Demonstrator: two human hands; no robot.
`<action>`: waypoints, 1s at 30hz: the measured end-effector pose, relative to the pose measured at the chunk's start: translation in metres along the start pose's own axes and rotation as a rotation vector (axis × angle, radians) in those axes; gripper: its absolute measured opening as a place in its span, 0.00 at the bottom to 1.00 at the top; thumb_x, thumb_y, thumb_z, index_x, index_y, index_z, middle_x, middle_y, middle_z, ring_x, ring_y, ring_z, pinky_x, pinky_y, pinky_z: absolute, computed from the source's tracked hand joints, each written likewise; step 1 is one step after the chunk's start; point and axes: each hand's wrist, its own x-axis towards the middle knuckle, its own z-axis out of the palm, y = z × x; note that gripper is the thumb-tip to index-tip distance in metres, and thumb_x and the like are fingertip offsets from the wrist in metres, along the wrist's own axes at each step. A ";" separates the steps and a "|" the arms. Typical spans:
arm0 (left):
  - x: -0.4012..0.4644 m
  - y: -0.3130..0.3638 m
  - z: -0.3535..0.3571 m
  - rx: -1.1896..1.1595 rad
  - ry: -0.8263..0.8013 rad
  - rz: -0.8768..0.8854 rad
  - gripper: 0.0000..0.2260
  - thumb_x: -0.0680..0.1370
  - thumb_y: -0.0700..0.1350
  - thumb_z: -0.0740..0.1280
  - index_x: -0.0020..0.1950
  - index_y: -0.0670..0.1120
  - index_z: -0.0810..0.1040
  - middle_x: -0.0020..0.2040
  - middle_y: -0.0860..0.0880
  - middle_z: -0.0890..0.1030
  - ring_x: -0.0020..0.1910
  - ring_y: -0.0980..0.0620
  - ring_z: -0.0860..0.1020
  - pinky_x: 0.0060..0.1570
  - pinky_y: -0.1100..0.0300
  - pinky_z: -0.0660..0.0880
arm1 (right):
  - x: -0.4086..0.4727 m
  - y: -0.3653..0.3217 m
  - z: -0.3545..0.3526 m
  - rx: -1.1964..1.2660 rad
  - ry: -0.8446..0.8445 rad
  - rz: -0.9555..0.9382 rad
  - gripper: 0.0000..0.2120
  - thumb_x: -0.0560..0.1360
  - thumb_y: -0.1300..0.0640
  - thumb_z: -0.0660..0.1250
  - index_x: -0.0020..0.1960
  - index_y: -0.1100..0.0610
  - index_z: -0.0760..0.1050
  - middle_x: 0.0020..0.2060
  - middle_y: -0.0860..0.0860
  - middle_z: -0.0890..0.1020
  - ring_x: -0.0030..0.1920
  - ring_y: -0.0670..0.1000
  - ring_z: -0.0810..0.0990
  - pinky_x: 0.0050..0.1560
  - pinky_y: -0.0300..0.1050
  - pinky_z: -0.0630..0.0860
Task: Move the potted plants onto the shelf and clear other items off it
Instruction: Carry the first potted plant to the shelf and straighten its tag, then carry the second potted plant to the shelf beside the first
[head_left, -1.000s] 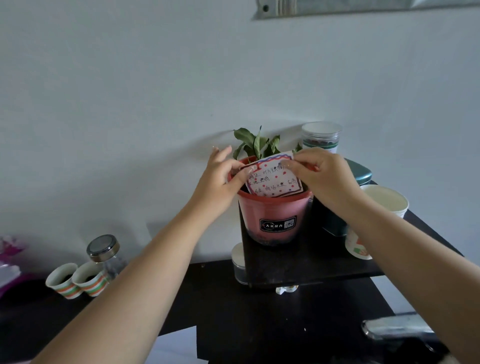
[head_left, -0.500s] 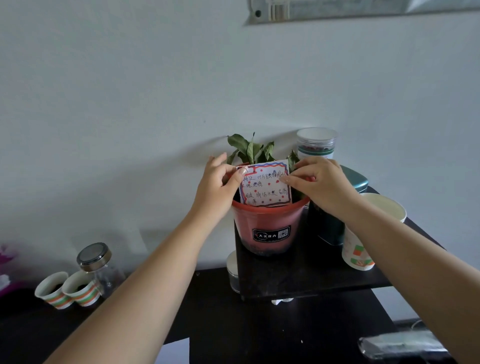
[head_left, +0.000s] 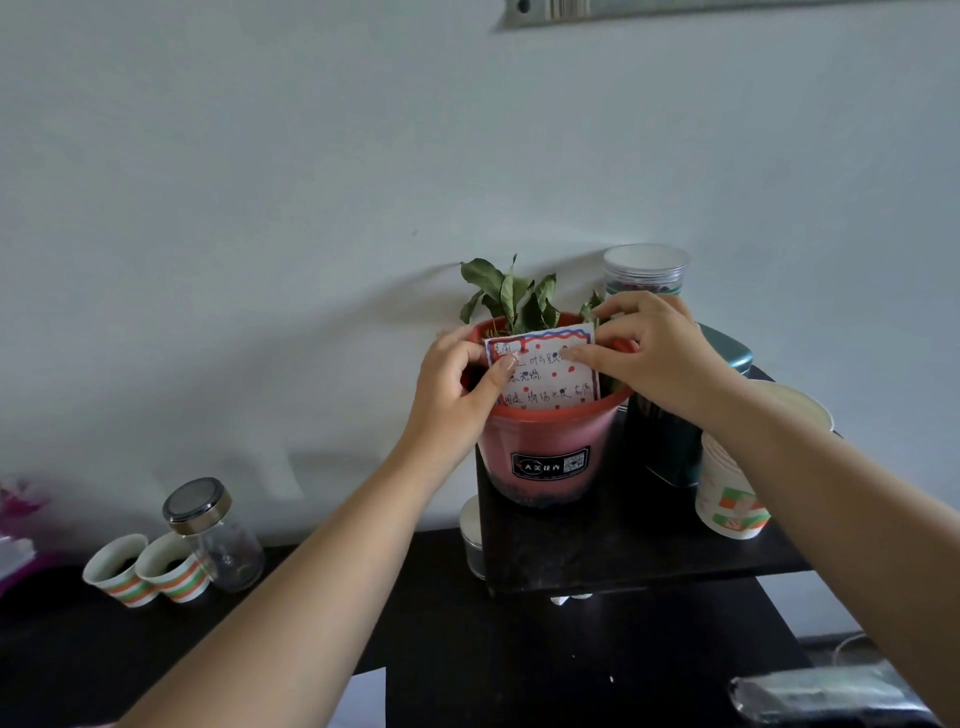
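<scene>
A red plant pot with green leaves stands on the left part of the black shelf. Inside its front rim stands a handwritten card with a red-and-blue border and red dots. My left hand pinches the card's left edge, thumb on its face. My right hand pinches the card's upper right edge. A dark green tin, a clear lidded jar and a striped paper cup also stand on the shelf, right of the pot.
On the black table below, at the left, stand two striped paper cups holding soil and a glass jar with a metal lid. A small round tin sits under the shelf's left edge. White wall behind.
The card has been pushed lower into the pot, behind the front rim. Both hands stayed on its edges and moved down with it.
</scene>
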 end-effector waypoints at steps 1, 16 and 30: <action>0.000 0.000 0.000 -0.012 0.007 -0.012 0.10 0.76 0.47 0.65 0.35 0.53 0.70 0.59 0.51 0.72 0.63 0.52 0.69 0.66 0.46 0.67 | 0.000 0.001 -0.001 -0.010 0.005 -0.005 0.14 0.70 0.46 0.68 0.49 0.55 0.83 0.61 0.48 0.75 0.68 0.53 0.61 0.67 0.49 0.57; -0.002 0.005 -0.014 -0.067 0.100 -0.033 0.09 0.76 0.52 0.64 0.53 0.55 0.68 0.61 0.57 0.68 0.63 0.61 0.65 0.57 0.75 0.59 | -0.009 -0.009 -0.012 0.105 0.192 -0.080 0.17 0.71 0.48 0.68 0.58 0.52 0.76 0.63 0.50 0.73 0.66 0.51 0.68 0.67 0.46 0.63; -0.057 0.039 -0.064 0.619 -0.261 0.411 0.25 0.71 0.58 0.61 0.62 0.46 0.74 0.56 0.46 0.81 0.56 0.46 0.76 0.55 0.60 0.67 | -0.077 -0.066 -0.021 -0.252 -0.301 -0.253 0.25 0.68 0.43 0.70 0.61 0.51 0.74 0.58 0.47 0.79 0.60 0.49 0.72 0.61 0.43 0.67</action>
